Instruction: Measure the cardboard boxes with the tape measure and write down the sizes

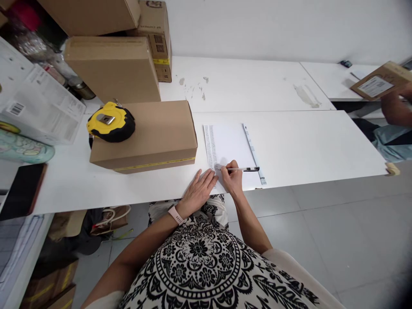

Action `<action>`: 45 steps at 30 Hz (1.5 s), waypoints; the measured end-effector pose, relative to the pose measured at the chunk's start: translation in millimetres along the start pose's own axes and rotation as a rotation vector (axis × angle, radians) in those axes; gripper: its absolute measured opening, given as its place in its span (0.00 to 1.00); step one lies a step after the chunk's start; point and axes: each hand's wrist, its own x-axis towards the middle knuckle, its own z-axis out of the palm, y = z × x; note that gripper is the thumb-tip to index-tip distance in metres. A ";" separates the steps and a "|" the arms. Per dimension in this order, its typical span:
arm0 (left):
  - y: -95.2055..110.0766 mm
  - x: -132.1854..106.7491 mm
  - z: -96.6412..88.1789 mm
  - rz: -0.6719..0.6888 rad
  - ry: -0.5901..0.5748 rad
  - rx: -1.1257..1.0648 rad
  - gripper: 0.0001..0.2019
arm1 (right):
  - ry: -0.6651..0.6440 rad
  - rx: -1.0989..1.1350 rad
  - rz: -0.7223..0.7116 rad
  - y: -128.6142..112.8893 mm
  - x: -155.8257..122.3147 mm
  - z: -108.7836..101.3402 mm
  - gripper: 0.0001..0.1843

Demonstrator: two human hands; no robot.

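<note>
My right hand (232, 178) is closed around a pen (249, 169), its tip down on a sheet of paper (230, 141) near the table's front edge. Columns of small print run down the sheet's left side, and a bluish strip (252, 148) lies along its right side. My left hand (198, 191) rests flat with fingers stretched out on the paper's lower left corner, beside the pen tip. A cardboard box (161, 133) sealed with yellow tape lies to the left of the paper. On top of it sits a yellow and black tape measure (111, 122).
More cardboard boxes (112, 64) stand behind on the left. A black phone (24, 189), a patterned bottle (25, 146) and a white carton (38, 94) are at the far left. At the far right, another person's hand (397, 105) touches a labelled box (380, 81).
</note>
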 end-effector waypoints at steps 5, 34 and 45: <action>-1.0 -0.4 -2.1 -0.003 0.002 -0.039 0.30 | 0.018 0.022 0.013 2.8 -1.8 2.1 0.14; -164.5 -53.2 -172.9 -0.941 0.931 -0.365 0.39 | 0.088 -0.651 -0.417 58.1 43.0 -7.5 0.23; -151.3 -119.8 -163.0 -0.544 1.319 -1.024 0.32 | 0.163 -0.205 -0.301 6.0 -1.8 2.3 0.21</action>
